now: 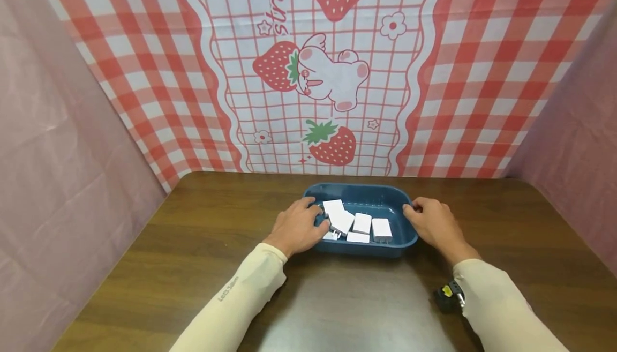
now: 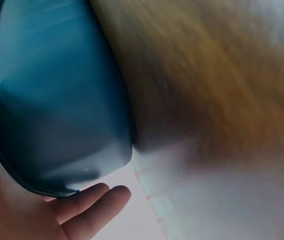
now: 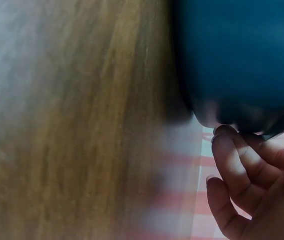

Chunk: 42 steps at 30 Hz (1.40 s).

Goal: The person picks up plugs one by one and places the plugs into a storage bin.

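Note:
A blue plastic basin [image 1: 366, 249] sits on the wooden table, with several white plug-in chargers [image 1: 362, 223] lying loose inside, some showing metal prongs. My left hand [image 1: 298, 227] grips the basin's left end, its thumb over the rim. In the left wrist view, two fingers [image 2: 94, 207] lie along the outside of the basin wall [image 2: 56, 90]. At the opposite end my right hand [image 1: 437, 226] holds the rim, thumb on top. The right wrist view has its curled fingers [image 3: 232, 162] against the basin's outer side [image 3: 242, 55].
The brown wooden table [image 1: 193, 245] has rounded far corners. Behind it hangs a red-and-white checked cloth [image 1: 159, 89] with strawberry prints. Pink curtains [image 1: 58, 154] flank both sides. A small black device [image 1: 447, 297] is strapped at the right wrist.

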### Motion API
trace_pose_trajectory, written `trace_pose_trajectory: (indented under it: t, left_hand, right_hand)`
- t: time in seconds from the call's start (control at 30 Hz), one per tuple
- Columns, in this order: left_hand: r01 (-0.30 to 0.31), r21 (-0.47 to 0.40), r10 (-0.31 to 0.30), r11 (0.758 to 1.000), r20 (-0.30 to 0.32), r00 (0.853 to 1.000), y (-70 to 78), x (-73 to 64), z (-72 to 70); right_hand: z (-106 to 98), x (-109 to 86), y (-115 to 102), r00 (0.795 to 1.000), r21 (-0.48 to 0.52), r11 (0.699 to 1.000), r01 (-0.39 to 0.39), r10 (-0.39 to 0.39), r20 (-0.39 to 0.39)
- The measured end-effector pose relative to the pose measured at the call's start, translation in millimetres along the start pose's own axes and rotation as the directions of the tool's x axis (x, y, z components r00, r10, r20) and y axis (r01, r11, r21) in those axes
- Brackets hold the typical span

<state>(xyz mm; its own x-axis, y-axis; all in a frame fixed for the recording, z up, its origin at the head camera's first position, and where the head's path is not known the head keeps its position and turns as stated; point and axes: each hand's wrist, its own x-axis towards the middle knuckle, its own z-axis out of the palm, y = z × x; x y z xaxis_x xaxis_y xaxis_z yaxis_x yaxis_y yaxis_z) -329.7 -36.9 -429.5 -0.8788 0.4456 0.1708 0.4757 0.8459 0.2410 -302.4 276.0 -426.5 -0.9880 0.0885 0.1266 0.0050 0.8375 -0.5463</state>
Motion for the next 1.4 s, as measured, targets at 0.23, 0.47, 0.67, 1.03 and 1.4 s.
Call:
trace_pose_trajectory:
  t: [0.23,0.47,0.67,1.03,1.4]
  left_hand:
    - [-0.002,0.086,0.006,0.996,-0.048,0.999,-11.3,14.3,-6.1]
    - [0.016,0.118,-0.017,0.993,0.007,1.000,-19.8,26.9,-5.2]
    - [0.018,0.127,-0.014,0.992,-0.031,0.999,-25.4,30.9,-1.8]
    - [-0.002,0.075,0.005,0.997,-0.037,0.999,-22.0,41.1,1.5]
    - [0.079,-0.095,-0.081,0.992,-0.024,0.996,-28.7,50.6,3.7]
  right_hand:
    - [1,15.3,-9,1.000,-0.024,0.999,0.022,-0.022,-0.010]
    - [6,30.8,-12,1.000,-0.060,0.998,0.004,-0.005,-0.006]
    - [11,37.5,-12,1.000,-0.062,0.998,-0.008,0.007,-0.018]
    - [3,43.3,-7,1.000,-0.090,0.996,-0.030,0.030,-0.007]
    - [8,47.6,-2,0.999,-0.102,0.995,0.018,-0.023,-0.047]
